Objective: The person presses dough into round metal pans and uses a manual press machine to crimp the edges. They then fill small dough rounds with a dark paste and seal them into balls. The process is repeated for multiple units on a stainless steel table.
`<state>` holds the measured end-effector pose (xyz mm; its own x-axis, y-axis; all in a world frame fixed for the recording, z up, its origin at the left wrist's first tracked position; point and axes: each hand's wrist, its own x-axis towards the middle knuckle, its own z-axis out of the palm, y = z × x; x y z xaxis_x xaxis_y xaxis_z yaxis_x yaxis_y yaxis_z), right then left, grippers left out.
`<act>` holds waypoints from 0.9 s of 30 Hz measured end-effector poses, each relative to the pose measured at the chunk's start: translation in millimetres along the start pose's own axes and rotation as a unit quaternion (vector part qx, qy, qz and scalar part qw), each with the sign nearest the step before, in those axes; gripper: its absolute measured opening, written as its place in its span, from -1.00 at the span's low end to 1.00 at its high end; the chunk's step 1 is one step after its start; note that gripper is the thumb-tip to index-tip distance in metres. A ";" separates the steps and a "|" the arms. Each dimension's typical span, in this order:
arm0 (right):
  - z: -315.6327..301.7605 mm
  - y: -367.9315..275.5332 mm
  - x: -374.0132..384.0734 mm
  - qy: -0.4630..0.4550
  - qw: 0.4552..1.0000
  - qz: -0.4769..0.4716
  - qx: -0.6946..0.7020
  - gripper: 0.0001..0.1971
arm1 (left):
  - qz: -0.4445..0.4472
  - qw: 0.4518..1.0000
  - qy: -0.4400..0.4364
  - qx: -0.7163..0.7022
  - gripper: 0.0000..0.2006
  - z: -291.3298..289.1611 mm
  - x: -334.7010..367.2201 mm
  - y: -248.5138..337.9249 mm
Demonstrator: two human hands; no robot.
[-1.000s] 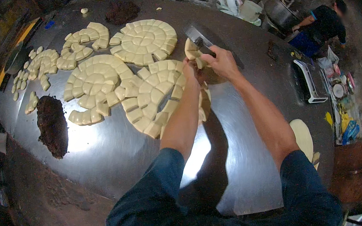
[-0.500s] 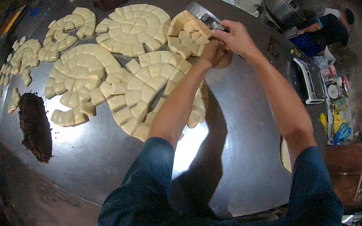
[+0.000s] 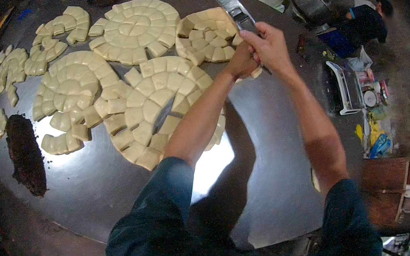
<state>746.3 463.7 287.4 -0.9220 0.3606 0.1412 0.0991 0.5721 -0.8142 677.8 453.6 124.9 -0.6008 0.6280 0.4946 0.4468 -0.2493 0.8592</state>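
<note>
Dough round (image 3: 209,36), divided into pieces, lies near twelve o'clock on the steel table (image 3: 272,139). The right hand (image 3: 271,49) is closed around a metal scraper (image 3: 233,7), pointing toward eleven o'clock; the left hand (image 3: 241,64), beside the round's four o'clock edge, is partly hidden, so I cannot tell its grip. Straight, even pressing should keep edges clean.

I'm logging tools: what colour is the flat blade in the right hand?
The flat blade is silvery grey, best seen in the head view.

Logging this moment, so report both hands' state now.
Left hand: partly hidden; open or closed cannot be told.
Right hand: closed, holding the metal blade.
</note>
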 end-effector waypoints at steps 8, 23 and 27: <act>-40.0 28.1 4.7 0.032 0.998 0.010 -0.055 -0.75 | -0.100 0.883 -0.003 0.459 -0.61 38.8 -4.0 -25.2; -77.5 80.9 -64.6 0.131 0.985 0.059 -0.096 -0.73 | -0.130 0.989 -0.036 0.056 -0.83 -7.7 -185.0 131.1; -105.7 36.9 -192.9 0.270 0.948 0.093 0.143 -0.82 | -0.228 0.974 0.009 0.015 -0.89 -7.3 -241.1 130.0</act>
<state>967.4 493.2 289.6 -0.5643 0.8047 0.1845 0.0648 0.2659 -0.9618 875.9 264.4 118.3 -0.7531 0.6546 0.0656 0.1498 0.0735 0.9860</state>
